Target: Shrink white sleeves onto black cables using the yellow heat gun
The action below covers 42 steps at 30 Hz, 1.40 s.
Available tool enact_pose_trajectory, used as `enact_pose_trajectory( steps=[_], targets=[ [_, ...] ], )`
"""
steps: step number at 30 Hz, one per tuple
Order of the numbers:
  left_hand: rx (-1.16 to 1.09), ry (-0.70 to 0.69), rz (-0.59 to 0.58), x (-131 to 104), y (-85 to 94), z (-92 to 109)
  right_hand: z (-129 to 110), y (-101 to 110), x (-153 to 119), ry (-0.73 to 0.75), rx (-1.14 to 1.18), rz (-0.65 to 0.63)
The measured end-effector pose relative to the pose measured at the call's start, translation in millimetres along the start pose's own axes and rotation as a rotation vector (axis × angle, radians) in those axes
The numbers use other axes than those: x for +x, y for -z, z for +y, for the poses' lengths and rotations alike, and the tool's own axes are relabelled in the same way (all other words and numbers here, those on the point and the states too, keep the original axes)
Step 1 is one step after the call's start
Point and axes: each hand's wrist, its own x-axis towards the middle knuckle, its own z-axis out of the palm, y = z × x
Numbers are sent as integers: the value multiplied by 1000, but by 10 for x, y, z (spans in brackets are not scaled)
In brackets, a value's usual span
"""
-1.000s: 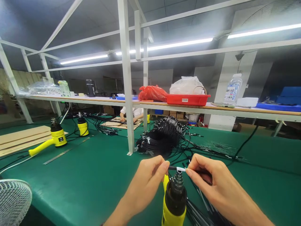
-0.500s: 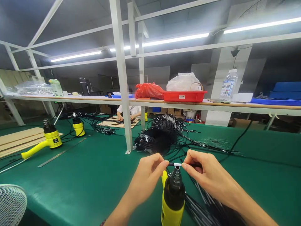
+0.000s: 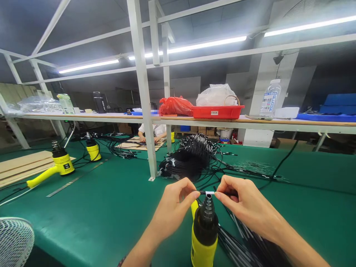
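Note:
Between my two hands a thin black cable is stretched level, with a short white sleeve around its middle. My left hand pinches the cable on the left of the sleeve, thumb against fingertips. My right hand pinches it on the right, close to the sleeve's end. Directly beneath the sleeve is the nozzle of an upright yellow and black heat gun; whether they touch I cannot tell. A bundle of black cables lies beside the heat gun, partly under my right forearm.
Coiled black cables lie behind my hands, near a white shelf post. More heat guns and a metal ruler are at the left. A fan guard fills the lower left corner. Across the table, a co-worker's hands are at a board.
Both hands keep their pinch on the cable, its white sleeve still over the nozzle. The view has shifted very slightly; little else differs.

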Motion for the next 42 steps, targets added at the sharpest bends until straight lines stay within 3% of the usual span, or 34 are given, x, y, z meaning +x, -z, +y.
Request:
enact_pose_trajectory(
  steps=[12, 23, 35, 42],
  targets=[
    [-14, -25, 29, -7, 25, -9, 68, 58, -19, 5, -57, 1],
    [143, -9, -49, 1, 39, -21, 63, 70, -16, 23, 23, -12],
    [116, 26, 0, 13, 25, 8, 25, 82, -21, -20, 16, -21],
    [48, -36, 30, 19, 26, -3, 60, 77, -7, -26, 26, -11]
  ],
)
